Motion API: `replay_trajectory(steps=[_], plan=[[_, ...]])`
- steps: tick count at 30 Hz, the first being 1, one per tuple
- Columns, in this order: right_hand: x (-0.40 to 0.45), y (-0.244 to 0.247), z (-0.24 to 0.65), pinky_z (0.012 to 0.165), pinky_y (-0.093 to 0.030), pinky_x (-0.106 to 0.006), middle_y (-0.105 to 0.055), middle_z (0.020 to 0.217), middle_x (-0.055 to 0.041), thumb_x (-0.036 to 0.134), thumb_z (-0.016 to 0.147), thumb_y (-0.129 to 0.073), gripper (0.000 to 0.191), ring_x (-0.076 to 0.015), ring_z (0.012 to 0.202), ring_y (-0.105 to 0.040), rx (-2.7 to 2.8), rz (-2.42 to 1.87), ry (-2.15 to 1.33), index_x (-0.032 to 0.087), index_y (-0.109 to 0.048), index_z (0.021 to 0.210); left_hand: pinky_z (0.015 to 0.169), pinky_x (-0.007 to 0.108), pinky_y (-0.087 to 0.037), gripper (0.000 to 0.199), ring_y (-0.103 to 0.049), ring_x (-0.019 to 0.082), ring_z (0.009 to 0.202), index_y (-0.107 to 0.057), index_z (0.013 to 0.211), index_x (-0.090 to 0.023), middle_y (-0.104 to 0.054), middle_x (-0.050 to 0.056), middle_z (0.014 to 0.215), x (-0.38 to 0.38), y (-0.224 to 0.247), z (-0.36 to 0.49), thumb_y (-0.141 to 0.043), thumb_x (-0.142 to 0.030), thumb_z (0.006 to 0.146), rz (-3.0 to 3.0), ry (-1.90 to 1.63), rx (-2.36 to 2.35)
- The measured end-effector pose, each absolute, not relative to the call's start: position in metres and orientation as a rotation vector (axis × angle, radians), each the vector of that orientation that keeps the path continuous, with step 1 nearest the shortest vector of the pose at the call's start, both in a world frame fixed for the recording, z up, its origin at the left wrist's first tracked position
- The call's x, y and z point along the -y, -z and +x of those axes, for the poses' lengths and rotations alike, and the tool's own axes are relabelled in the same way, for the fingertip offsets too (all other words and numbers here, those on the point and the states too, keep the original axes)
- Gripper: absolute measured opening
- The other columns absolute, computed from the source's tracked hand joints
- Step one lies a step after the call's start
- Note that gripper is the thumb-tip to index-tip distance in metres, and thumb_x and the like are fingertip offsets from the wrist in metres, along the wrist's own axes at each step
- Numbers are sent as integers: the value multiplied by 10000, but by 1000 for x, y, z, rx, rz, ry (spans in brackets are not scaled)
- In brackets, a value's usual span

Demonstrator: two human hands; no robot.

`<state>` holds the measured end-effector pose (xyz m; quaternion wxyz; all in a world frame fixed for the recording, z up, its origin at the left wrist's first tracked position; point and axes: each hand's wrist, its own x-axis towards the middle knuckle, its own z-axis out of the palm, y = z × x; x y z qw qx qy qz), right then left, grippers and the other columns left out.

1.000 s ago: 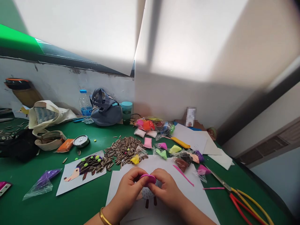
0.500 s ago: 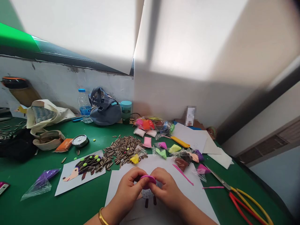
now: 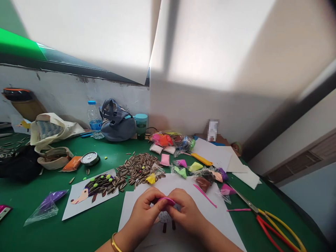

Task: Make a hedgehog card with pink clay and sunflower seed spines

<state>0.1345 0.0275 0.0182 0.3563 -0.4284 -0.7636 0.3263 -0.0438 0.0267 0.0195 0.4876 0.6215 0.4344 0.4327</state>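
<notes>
Daylight glows through the pale blinds [image 3: 204, 45], brightest at the upper right, with soft dark bands of shadow across them. The green tabletop [image 3: 86, 231] is dimmer but readable — a faint sheen near its middle. Toward the edges things stretch and soften; a small upright patch [image 3: 212, 130] is pixelated — its details unreadable.

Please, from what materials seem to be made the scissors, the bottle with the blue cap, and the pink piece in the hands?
Scissors: blades of metal, grey with a slight shine; red and yellow handles, smooth, perhaps plastic or coated metal.
Bottle: thin, glossy clear plastic, likely, as the wall shows through.
Pink piece: smooth and thin, probably modelling clay, but foam is possible.
</notes>
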Motion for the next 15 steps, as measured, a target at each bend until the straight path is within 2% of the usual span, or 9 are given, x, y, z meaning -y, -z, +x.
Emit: replay_trajectory(steps=[3,6,9,11,15], plan=[[-27,-17,134,762,-393,-301,-654,740,-6,224,854,-606,114,-167,754,-584,1969,-1149,-804,203,-658,755,751,295,-482,226,-601,204,805,-725,905,-212,-659,46,851,-25,-18,-43,-696,-414,810,1473,-1064,-1089],[-26,-15,133,751,-389,-295,-642,738,-4,200,819,-610,92,-166,754,-575,1980,-1158,-791,198,-633,730,783,310,-494,340,-614,212,843,-687,1072,-219,-677,48,922,-24,-18,-41,-726,-369,769,1398,-1022,-1101],[-26,-14,132,736,-385,-292,-614,710,1,199,806,-602,104,-164,735,-562,2000,-1147,-785,196,-616,703,754,301,-484,231,-608,209,816,-701,910,-195,-672,49,866,-26,-20,-41,-693,-397,800,1410,-986,-1064],[-26,-13,133,740,-388,-294,-616,725,-2,218,806,-614,83,-169,749,-563,1994,-1140,-794,198,-629,727,731,297,-472,245,-598,206,794,-684,812,-186,-658,47,823,-27,-19,-41,-669,-430,821,1423,-999,-1055],[-28,-11,135,773,-396,-304,-647,792,-14,276,852,-615,97,-181,804,-577,1989,-1119,-824,205,-661,805,735,302,-468,277,-592,210,799,-665,832,-188,-648,43,824,-28,-18,-43,-660,-465,827,1383,-1022,-1055]])
